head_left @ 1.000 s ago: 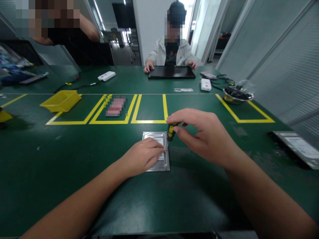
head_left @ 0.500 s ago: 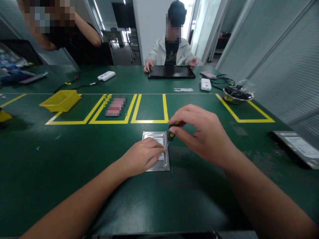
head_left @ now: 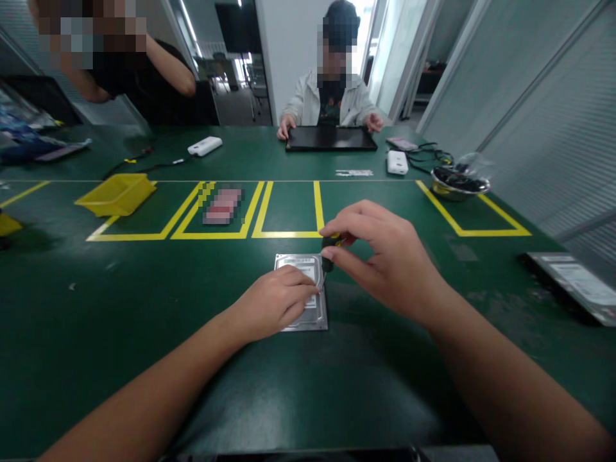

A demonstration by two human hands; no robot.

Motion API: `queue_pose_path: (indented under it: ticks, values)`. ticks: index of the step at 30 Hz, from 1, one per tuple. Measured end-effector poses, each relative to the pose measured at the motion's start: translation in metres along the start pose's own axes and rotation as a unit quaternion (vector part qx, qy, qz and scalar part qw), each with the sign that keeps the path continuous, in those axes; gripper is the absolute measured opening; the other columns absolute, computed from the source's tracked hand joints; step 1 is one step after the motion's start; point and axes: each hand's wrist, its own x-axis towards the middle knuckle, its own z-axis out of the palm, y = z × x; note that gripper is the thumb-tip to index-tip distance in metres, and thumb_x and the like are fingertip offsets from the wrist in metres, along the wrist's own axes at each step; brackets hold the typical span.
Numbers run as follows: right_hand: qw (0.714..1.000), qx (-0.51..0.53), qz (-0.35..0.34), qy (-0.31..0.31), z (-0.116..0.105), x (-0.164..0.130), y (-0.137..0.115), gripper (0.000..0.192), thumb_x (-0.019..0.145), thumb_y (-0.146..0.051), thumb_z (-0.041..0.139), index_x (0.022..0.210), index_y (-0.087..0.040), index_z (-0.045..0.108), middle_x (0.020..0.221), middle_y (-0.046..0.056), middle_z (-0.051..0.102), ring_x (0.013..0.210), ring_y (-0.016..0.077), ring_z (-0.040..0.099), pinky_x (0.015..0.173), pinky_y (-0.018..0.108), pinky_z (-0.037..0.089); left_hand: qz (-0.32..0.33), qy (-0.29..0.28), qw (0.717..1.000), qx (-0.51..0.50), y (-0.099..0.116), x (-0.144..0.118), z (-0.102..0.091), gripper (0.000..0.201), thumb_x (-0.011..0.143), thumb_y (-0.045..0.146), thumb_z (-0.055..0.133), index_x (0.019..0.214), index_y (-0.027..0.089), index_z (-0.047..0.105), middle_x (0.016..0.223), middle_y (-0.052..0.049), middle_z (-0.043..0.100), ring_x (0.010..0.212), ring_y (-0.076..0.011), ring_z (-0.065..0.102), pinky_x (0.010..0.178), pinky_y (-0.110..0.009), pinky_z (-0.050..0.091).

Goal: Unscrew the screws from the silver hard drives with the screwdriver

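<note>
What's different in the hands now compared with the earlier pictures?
The screwdriver shows less yellow on its handle, so it has probably turned in the right hand's grip, and the right hand has shifted slightly. Neither hand let go. The left hand stays on the hard drive, which lies where it was.

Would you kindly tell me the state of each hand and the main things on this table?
hard drive: flat, label up, partly covered
screwdriver: slightly tilted, tip near the hard drive's right edge
left hand: resting on the hard drive
right hand: gripping the screwdriver
second hard drive: label showing
metal bowl: holding dark items
black panel: lying flat
</note>
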Motion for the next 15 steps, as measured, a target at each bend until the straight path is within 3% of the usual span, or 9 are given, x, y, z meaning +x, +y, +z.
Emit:
queue_pose_path:
  ticks: [15]
  values:
    - [0.999,0.014,-0.025,-0.021,-0.0041,-0.0006,-0.0012,0.026,0.083,-0.007,0.056,0.103,-0.019,0.066,0.108,0.005,0.072,0.1,0.0199,0.065,0.09,0.036,0.051,0.005,0.007,1.0,0.005,-0.0007,-0.0002,0.0008,0.031,0.096,0.017,0.046,0.118,0.018,0.067,0.112,-0.008,0.068,0.103,-0.0228,0.06,0.093,-0.04,0.049]
